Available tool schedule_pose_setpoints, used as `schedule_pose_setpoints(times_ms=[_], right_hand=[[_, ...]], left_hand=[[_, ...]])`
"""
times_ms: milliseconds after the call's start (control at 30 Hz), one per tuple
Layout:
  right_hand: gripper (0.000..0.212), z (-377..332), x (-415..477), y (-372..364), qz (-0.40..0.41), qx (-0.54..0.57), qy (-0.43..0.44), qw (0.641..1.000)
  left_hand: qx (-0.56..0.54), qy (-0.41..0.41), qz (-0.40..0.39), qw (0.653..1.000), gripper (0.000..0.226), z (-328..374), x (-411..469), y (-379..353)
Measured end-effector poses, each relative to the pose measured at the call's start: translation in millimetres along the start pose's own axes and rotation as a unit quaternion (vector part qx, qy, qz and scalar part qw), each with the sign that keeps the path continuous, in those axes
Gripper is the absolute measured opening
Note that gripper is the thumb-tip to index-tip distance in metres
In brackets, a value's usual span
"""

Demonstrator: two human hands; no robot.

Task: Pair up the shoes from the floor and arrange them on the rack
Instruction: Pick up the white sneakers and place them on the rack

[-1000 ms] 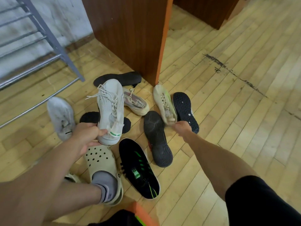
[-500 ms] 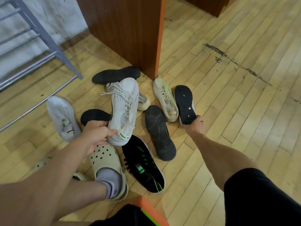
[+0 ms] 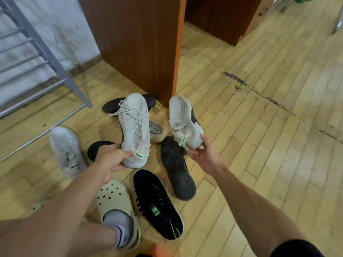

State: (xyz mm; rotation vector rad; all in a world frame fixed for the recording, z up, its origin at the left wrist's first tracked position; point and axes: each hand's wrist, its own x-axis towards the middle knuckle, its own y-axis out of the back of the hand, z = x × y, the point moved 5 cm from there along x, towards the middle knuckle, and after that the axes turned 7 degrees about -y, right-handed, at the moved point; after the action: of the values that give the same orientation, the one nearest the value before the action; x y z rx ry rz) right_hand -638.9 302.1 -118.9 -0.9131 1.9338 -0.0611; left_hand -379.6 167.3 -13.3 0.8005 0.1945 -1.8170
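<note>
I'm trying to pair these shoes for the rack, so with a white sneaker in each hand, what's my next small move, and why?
Probably bring them side by side and carry both left to the rack. Your left hand grips a white sneaker by its heel, your right hand holds a second white sneaker, and both show green heel tabs, so they look matched.

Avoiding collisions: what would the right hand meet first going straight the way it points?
Likely the white knit sneaker in the left hand: the right hand, gripping a dark-soled sneaker, points forward-left at it. Lower down, the beige shoe on the floor comes first; depth is unclear.
</note>
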Motion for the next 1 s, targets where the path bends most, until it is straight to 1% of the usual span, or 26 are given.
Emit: schedule_pose_setpoints(times_ms=[33,67,100,167,233,267,300,333,400,433,467,500,567,600,700,767,833,867,933,1000], right_hand=[[0.051,11,2,-10,-0.026,0.018,-0.027,0.999],[0.053,24,5,-17,-0.028,0.018,-0.058,0.998],[0.054,38,8,-21,-0.011,0.001,-0.091,0.996],[0.054,62,14,-19,0.066,-0.086,-0.145,0.983],[0.055,76,17,-11,0.133,-0.177,-0.173,0.960],[0.055,76,18,-6,0.163,-0.216,-0.167,0.948],[0.055,70,18,-3,0.193,-0.265,-0.143,0.934],[0.050,60,18,0,0.221,-0.339,-0.109,0.908],[0.037,35,19,-3,0.246,-0.500,-0.016,0.830],[0.035,26,20,-10,0.236,-0.552,0.026,0.799],[0.037,20,20,-19,0.211,-0.590,0.046,0.778],[0.039,18,23,-26,0.179,-0.620,0.046,0.763],[0.041,22,33,-35,0.128,-0.659,0.009,0.741],[0.040,23,38,-35,0.120,-0.661,-0.014,0.741],[0.039,21,43,-36,0.115,-0.611,-0.078,0.779],[0.039,19,40,-40,0.101,-0.604,-0.099,0.785],[0.036,17,36,-45,0.081,-0.630,-0.102,0.765],[0.038,18,36,-48,0.071,-0.644,-0.107,0.754],[0.041,17,35,-54,0.060,-0.665,-0.119,0.735],[0.039,9,35,-64,0.056,-0.681,-0.118,0.721]], left_hand=[[-0.007,0.003,0.001,1.000,0.021,-1,0,2],[-0.012,0.007,0.005,1.000,0.022,-3,0,5],[-0.014,0.012,0.010,1.000,0.024,-6,0,8],[-0.015,0.026,0.020,0.999,0.029,-14,2,17],[-0.016,0.042,0.029,0.999,0.034,-23,3,26],[-0.016,0.050,0.034,0.998,0.035,-27,3,30],[-0.017,0.056,0.040,0.997,0.035,-31,4,34],[-0.020,0.060,0.046,0.997,0.035,-35,4,37],[-0.030,0.067,0.060,0.995,0.032,-40,5,43],[-0.041,0.073,0.068,0.994,0.032,-43,5,45],[-0.057,0.083,0.078,0.992,0.034,-45,6,47],[-0.071,0.093,0.086,0.989,0.036,-47,7,49],[-0.091,0.106,0.089,0.986,0.037,-47,9,49],[-0.100,0.109,0.088,0.985,0.036,-46,11,50],[-0.119,0.107,0.088,0.983,0.030,-43,16,49],[-0.130,0.101,0.098,0.981,0.031,-40,19,48],[-0.147,0.099,0.116,0.977,0.038,-35,21,47],[-0.159,0.099,0.123,0.975,0.042,-31,22,45],[-0.190,0.100,0.130,0.968,0.041,-24,22,42],[-0.228,0.101,0.138,0.958,0.043,-20,22,39]])
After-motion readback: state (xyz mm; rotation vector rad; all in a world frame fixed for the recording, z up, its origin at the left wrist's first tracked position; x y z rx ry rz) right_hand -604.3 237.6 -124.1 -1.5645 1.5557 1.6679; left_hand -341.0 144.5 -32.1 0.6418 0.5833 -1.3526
